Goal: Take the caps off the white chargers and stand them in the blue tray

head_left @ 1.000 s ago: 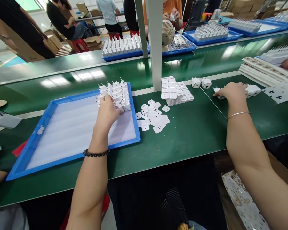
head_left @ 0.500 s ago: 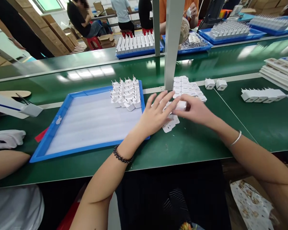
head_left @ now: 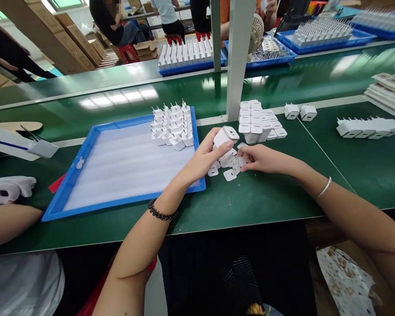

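My left hand (head_left: pixel 206 156) is closed around a white charger (head_left: pixel 226 136), its port face turned up and toward the right. Just to the right, my right hand (head_left: pixel 260 159) pinches a small white cover plate (head_left: pixel 241 162) at the edge of a loose pile. Other cover plates (head_left: pixel 229 175) lie scattered on the green bench below both hands. Behind them stand stacked white plates (head_left: pixel 250 117) with printing on top. On my left, a blue tray (head_left: pixel 121 201) with a white liner holds several white chargers (head_left: pixel 173 125), prongs up, in its far right corner.
A grey post (head_left: pixel 237 61) rises behind the stacks. Two chargers (head_left: pixel 299 112) and a row of chargers (head_left: pixel 365 127) stand to the right. Filled blue trays (head_left: pixel 191 70) line the far bench. A neighbour's gloved hand (head_left: pixel 11 188) rests at the left; other people sit or stand beyond.
My hands have moved apart. The charger is now in my left hand, which has turned to grip it; my right hand has lowered to the loose plates and closed on one.
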{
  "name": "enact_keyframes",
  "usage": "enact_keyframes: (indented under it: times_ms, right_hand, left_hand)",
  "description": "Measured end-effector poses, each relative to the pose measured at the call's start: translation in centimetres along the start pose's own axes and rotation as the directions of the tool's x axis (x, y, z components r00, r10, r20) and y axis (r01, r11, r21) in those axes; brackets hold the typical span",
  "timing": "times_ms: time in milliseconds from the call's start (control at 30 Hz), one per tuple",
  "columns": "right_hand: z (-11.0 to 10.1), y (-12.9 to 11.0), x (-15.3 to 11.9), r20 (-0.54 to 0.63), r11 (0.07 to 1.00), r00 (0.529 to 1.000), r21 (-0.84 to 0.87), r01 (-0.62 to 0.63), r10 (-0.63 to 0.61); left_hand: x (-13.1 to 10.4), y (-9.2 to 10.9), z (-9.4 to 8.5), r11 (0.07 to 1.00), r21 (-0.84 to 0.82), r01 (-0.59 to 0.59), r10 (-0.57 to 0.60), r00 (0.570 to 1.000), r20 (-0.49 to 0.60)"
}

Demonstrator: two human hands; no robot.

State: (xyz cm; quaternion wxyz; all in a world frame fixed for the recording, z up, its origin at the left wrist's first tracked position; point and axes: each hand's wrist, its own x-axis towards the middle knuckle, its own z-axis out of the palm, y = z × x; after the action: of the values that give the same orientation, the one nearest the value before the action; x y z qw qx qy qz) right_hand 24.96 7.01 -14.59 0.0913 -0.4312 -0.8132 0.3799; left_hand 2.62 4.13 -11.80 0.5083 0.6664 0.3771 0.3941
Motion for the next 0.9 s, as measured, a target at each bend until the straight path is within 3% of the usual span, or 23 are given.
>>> enact_keyframes:
  times_ms: [200,333,433,600,900]
  right_hand:
    - [-1.0,-0.2,-0.4,-0.215,0.972,0.975,0.211,0.102,-0.055]
    - [-2.1,-1.8,-1.7,-0.292,0.841,0.953,0.492,0.226,-0.085]
    - [-2.3,-3.3,-3.3,-0.339,0.743,0.934,0.594,0.307,-0.115]
    - [-1.3,-4.7,-4.7,-0.356,0.648,0.910,0.645,0.405,-0.214]
    - [-0.5,-4.5,-4.4,-0.372,0.682,0.880,0.563,0.467,-0.295]
  left_hand:
    - [-0.2,0.0,0.2,0.990,-0.119,0.070,-0.060,0.995,0.082]
    - [-0.7,0.3,0.1,1.000,-0.016,0.024,-0.021,0.981,0.193]
    - [-1.1,1.3,0.0,0.997,0.057,-0.046,0.028,0.959,0.281]
    - [-1.4,2.0,0.2,0.993,0.064,-0.096,0.068,0.935,0.348]
    - [-1.2,1.6,0.5,0.994,0.048,-0.101,0.074,0.917,0.393]
